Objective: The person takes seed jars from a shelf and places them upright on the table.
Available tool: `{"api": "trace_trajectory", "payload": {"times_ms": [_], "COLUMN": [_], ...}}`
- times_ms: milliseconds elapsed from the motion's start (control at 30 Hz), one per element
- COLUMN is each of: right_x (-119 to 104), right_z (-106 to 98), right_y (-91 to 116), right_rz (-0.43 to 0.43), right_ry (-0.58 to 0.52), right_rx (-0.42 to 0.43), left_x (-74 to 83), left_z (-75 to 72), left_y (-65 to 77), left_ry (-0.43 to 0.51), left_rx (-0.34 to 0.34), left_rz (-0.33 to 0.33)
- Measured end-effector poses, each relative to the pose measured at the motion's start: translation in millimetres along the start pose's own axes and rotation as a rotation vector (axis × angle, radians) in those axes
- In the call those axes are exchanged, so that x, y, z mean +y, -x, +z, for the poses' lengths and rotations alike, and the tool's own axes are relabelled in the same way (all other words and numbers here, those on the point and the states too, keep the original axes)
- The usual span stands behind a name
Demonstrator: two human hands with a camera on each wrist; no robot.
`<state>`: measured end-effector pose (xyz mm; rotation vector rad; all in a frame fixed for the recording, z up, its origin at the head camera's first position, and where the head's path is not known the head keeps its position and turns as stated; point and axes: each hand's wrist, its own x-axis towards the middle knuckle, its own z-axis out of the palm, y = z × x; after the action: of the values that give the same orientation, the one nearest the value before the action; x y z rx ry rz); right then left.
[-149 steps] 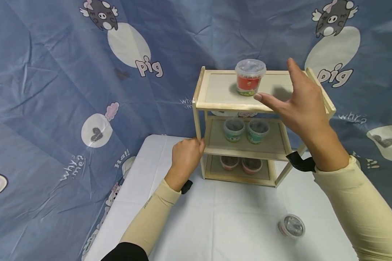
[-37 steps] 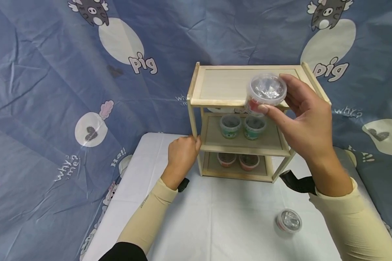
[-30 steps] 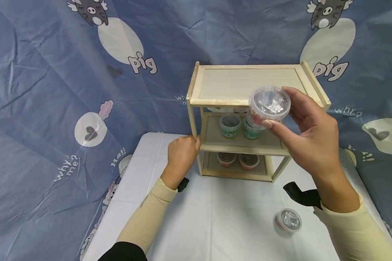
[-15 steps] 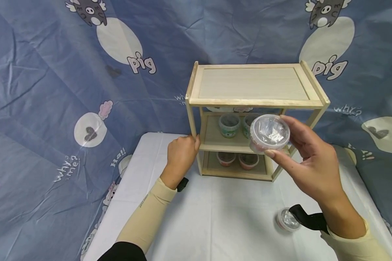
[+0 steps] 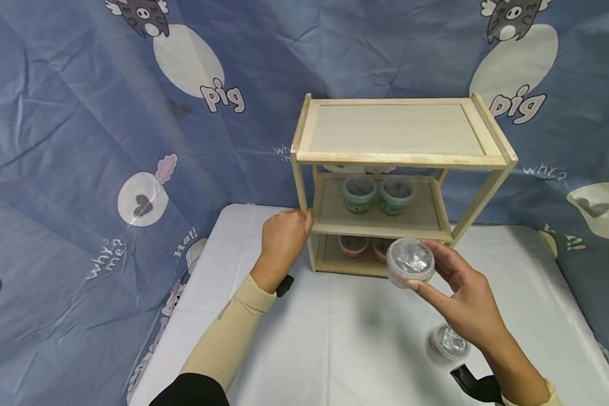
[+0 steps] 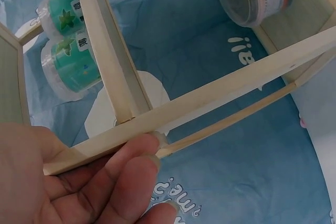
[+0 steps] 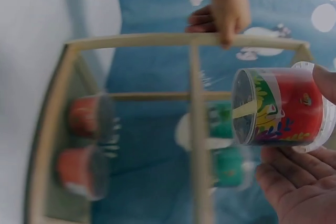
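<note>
My left hand grips the front left post of a small three-tier wooden shelf; in the left wrist view its thumb and fingers pinch the wooden post. With thumb and fingers, my right hand holds a clear-lidded plastic tub in front of the bottom tier, above the white tablecloth. Its red label with colourful print shows in the right wrist view, where the tub lies sideways. In the head view it partly hides one of two red-labelled tubs on the bottom tier.
Two green-labelled tubs stand side by side on the middle tier. Another clear-lidded tub sits on the white tablecloth, near my right wrist. A blue printed cloth hangs behind the shelf.
The tub stood on the top tier with my right hand open beside it; my right hand took hold of it and brought it forward and down. My left hand stays on the post.
</note>
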<state>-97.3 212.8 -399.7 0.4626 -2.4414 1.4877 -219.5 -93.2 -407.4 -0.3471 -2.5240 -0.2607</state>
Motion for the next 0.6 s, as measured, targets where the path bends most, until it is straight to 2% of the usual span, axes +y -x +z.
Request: {"api": "trace_trajectory", "payload": {"times_ms": [167,400,600], "right_x": [23.5,56.5,79.1], "right_z": [7.1,21.5,34.2], "right_y": [15.8,46.1,71.8], "right_rz": [0.061,0.094,0.133], "right_ry": [-0.001,0.021,0.148], "right_rx": [-0.017,-0.011,-0.006], "left_x": [1.1,2.3,2.3], "left_z": [-2.9,-1.5,-0.2], "left_y": [0.1,-0.4,0.3], "left_ry": [-0.003,-0.005,-0.001], "left_rx": [0.014,0.007,-0.016], "left_rz": [0.000,0.008,-0.003]}}
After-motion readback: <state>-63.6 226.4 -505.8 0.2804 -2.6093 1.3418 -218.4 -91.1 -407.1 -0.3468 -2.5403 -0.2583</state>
